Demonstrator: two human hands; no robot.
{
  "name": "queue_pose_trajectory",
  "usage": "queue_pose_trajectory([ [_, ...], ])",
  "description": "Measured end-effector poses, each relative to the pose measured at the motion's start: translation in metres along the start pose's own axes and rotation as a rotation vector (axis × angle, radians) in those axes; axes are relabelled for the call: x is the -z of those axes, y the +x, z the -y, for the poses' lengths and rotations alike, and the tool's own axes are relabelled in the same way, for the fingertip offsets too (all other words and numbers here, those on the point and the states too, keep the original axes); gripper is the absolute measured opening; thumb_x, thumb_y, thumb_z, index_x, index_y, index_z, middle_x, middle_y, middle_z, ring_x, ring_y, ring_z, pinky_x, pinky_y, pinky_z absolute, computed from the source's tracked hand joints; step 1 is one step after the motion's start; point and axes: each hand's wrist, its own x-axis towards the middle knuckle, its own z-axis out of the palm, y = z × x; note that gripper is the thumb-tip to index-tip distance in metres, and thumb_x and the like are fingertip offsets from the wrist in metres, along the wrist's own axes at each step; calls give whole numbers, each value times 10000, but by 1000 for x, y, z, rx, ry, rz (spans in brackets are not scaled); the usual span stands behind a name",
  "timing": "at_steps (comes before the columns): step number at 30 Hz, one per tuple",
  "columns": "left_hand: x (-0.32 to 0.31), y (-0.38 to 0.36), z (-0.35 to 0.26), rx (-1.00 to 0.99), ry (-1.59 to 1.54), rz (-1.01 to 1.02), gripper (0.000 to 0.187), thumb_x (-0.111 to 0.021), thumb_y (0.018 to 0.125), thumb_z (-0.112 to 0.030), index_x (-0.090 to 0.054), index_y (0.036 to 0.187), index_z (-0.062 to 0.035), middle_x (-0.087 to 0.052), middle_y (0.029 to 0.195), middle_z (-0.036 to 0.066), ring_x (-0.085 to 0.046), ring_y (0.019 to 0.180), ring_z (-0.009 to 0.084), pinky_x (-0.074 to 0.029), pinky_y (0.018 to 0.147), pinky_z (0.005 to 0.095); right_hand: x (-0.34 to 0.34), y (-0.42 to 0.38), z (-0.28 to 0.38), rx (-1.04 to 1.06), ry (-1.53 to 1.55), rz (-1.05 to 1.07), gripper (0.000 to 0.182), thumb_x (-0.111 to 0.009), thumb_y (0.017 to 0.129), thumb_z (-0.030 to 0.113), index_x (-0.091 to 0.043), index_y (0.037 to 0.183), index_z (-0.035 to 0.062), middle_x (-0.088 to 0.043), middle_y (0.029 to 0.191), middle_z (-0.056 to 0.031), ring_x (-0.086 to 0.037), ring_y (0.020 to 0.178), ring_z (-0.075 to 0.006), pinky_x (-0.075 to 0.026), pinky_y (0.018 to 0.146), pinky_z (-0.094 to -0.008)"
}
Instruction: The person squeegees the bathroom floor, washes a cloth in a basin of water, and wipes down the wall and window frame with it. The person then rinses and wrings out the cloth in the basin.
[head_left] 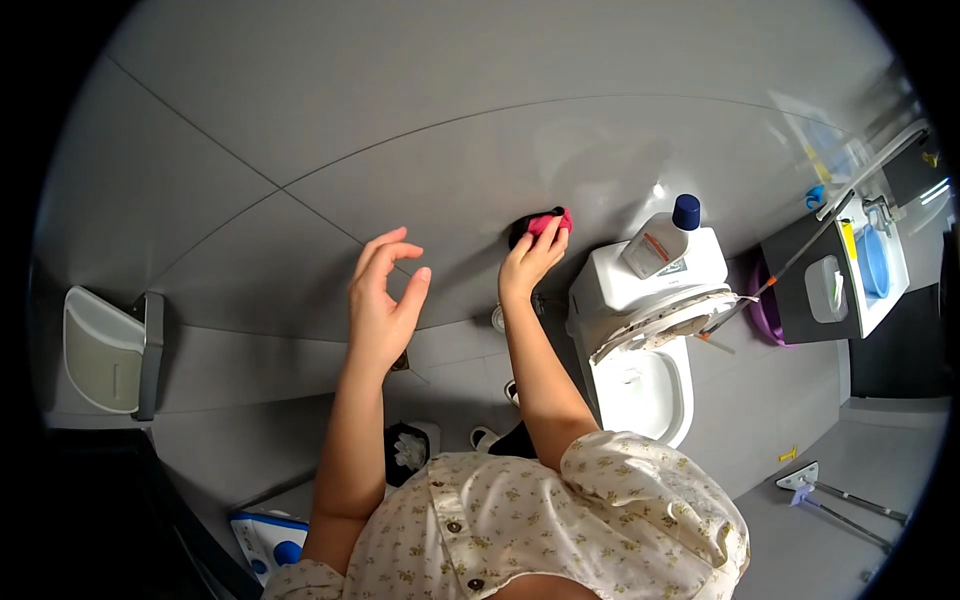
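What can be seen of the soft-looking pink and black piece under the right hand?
The pink and black piece looks like bunched cloth, bright pink with black along its left and upper edge. The right hand's fingers lie over its pink part, holding it at the smooth grey wall. Its exact material and full outline cannot be made out.

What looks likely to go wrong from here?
The bottle stands on the toilet tank, near the right hand; a wide wipe that way might knock it over. The pink and black cloth is held by the fingers of that hand alone, so it could slip down the wall. The left hand steadies neither.
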Motion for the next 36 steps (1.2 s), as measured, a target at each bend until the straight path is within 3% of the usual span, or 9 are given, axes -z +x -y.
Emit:
queue_pose_trajectory([
  [12,-2,-1,-7,16,-8,-4,171,-606,831,-81,-592,997,-44,-537,1257,129,-526,1149,264,-432,949,395,13,6,-24,138,-78,4,519,-533,837,53,-401,1335,-13,-395,1306,-223,-409,1152,-394,-354,974,-434],
  [15,-8,-3,-9,8,4,-12,182,-643,804,-109,-596,970,-52,-565,1216,131,-577,1031,281,-454,850,359,16,3,-36,136,-105,46,502,-567,836,87,-433,1308,-22,-437,1261,-215,-450,1115,-381,-371,961,-420],
  [17,-10,-3,-9,-28,6,-15,184,-645,803,-113,-596,970,-54,-565,1217,130,-579,1032,281,-460,831,363,17,14,-36,-31,195,0,477,-606,848,157,-468,1264,-30,-485,1185,-200,-496,1057,-336,-394,928,-401],
  [19,-9,-2,-13,-8,-6,-11,184,-646,803,-114,-595,969,-54,-565,1215,131,-578,1039,286,-461,832,364,3,34,-49,-396,438,-84,478,-675,841,302,-505,1103,-60,-522,1062,-139,-516,944,-224,-418,846,-334],
  [21,-8,-4,-13,13,-16,-4,184,-647,802,-116,-595,968,-54,-565,1214,132,-578,1046,292,-461,833,366,4,47,-38,-512,508,-148,472,-712,821,301,-498,1047,-54,-528,987,-115,-512,868,-186,-431,809,-314],
  [27,-5,-1,0,-31,41,-40,181,-647,803,-117,-593,964,-54,-564,1213,132,-575,1060,306,-458,841,373,17,50,-26,-527,766,-116,459,-762,782,196,-477,1065,-26,-519,929,-72,-501,817,-131,-463,706,-263],
  [36,-7,5,-4,-2,47,-26,178,-645,807,-116,-597,968,-57,-557,1233,112,-577,1029,251,-470,594,294,6,52,-41,-559,632,-104,483,-745,791,210,-459,1091,-37,-495,993,-86,-497,856,-156,-448,783,-291],
])
